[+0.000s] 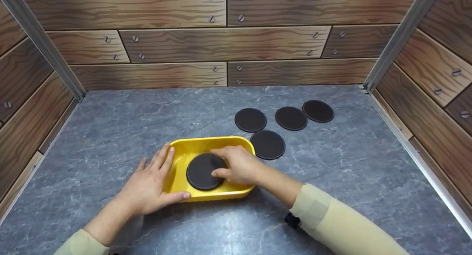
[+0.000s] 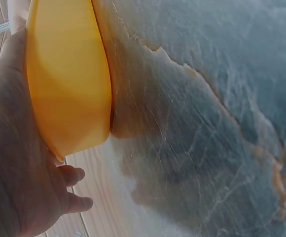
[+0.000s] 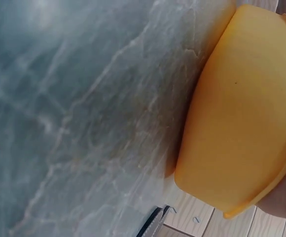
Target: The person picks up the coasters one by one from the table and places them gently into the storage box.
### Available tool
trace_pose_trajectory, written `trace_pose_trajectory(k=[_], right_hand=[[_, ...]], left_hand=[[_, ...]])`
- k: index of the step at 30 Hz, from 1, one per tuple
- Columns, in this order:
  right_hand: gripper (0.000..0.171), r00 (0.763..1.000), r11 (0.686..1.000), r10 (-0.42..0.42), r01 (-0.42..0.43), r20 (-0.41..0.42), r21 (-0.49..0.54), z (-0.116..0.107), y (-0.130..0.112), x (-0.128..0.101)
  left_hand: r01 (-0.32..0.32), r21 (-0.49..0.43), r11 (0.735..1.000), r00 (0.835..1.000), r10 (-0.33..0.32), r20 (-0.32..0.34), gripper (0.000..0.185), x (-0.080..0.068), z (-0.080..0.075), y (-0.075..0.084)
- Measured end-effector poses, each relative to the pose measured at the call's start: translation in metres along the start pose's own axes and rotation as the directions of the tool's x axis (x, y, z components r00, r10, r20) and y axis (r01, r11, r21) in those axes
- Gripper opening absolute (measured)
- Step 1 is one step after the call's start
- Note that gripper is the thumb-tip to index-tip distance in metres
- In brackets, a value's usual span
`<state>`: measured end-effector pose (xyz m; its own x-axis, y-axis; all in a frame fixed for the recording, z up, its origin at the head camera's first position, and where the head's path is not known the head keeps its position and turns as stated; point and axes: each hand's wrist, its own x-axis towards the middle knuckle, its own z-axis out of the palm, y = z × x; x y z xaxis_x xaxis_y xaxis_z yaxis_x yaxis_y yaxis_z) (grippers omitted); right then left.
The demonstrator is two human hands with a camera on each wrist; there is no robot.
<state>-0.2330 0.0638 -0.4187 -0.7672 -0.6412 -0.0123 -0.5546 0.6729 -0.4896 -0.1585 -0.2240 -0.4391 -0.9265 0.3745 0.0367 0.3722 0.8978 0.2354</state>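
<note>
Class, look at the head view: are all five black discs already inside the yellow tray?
No: only one disc lies in the tray, under the right hand; four discs lie on the table beyond it.

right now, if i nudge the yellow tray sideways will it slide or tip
The yellow tray would probably slide: it sits low and wide on the smooth marbled tabletop. It looks like thin plastic, so likely light. The left hand braces its side and the right hand holds a dark disc in it, resisting any nudge.

There are no words, numbers or signs to read here, not on the yellow tray (image 1: pixel 206 142) or the dark round discs (image 1: pixel 250 119).
</note>
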Motion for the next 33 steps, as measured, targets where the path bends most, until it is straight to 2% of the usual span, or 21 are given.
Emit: trace_pose_trajectory(k=[4,9,13,15,21,27,30,33], right_hand=[[0.060,0.988,0.998,-0.049,0.055,-0.143,0.038,-0.013,0.005,-0.008],[0.051,0.945,0.988,-0.073,0.112,-0.319,0.106,-0.046,0.025,-0.017],[0.047,0.902,0.982,-0.035,0.110,-0.430,0.153,-0.076,0.054,-0.025],[0.047,0.885,0.983,0.010,0.076,-0.466,0.167,-0.092,0.070,-0.029],[0.047,0.846,0.972,0.179,-0.072,-0.502,0.226,-0.132,0.121,-0.040],[0.048,0.812,0.948,0.261,-0.114,-0.522,0.297,-0.158,0.167,-0.050],[0.050,0.807,0.935,0.294,-0.132,-0.513,0.328,-0.167,0.187,-0.057],[0.054,0.811,0.922,0.327,-0.160,-0.486,0.353,-0.173,0.208,-0.063]], left_hand=[[-0.007,-0.002,1.000,1.000,0.007,-0.009,0.124,-0.001,0.000,0.001],[-0.007,0.004,1.000,1.000,0.007,-0.013,0.124,0.000,-0.001,0.000],[-0.008,0.006,1.000,1.000,0.008,-0.012,0.124,0.000,-0.001,0.000],[-0.008,0.007,1.000,1.000,0.008,-0.013,0.124,-0.001,-0.001,0.000],[0.002,0.009,1.000,1.000,-0.001,-0.012,0.123,-0.002,-0.001,-0.001],[0.011,0.017,1.000,1.000,-0.011,-0.009,0.125,-0.003,-0.001,-0.001],[0.010,0.013,1.000,1.000,-0.010,-0.011,0.125,-0.003,-0.001,0.000],[0.005,0.004,1.000,1.000,-0.004,-0.019,0.124,-0.002,-0.001,0.001]])
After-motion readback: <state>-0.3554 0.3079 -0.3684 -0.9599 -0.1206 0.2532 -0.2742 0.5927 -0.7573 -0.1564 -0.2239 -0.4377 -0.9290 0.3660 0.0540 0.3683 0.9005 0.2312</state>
